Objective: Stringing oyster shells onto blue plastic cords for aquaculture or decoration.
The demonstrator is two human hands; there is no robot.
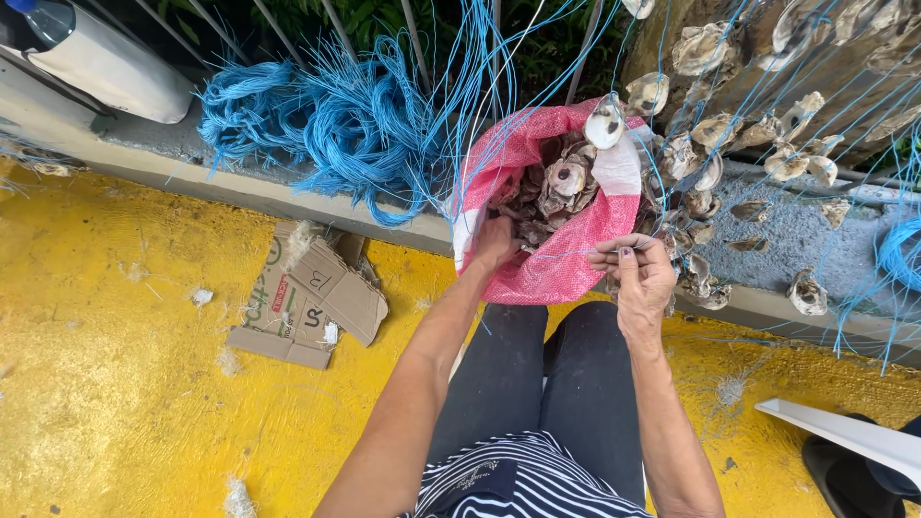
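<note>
Head view, looking down over the person's knees in dark trousers (537,384). Landmark: pink mesh sack (556,259), mouth open, standing on the yellow floor (125,384) against a low concrete ledge (288,197).

Left hand (494,242): reaches into the near-left part of the sack mouth, fingers curled down among the oyster shells (561,182) inside. Whether it has closed on a shell cannot be told; fingertips are hidden.

Right hand (638,273): at the near-right rim of the sack, thumb and fingers pinched shut on a thin blue string (576,255) that runs left across the sack's front.

One pale shell (604,125) sits at the far rim of the sack. Right of the sack, more shells hang threaded on blue strings (767,144), some lying on the ledge.

Left of the sack, on the ledge: a tangled bundle of blue cord (336,125). Further left and nearer, on the floor: flattened cardboard (307,297). Far left beyond the bundle: a white cylindrical object (106,67). Low right of the sack: a white board edge (844,432).
</note>
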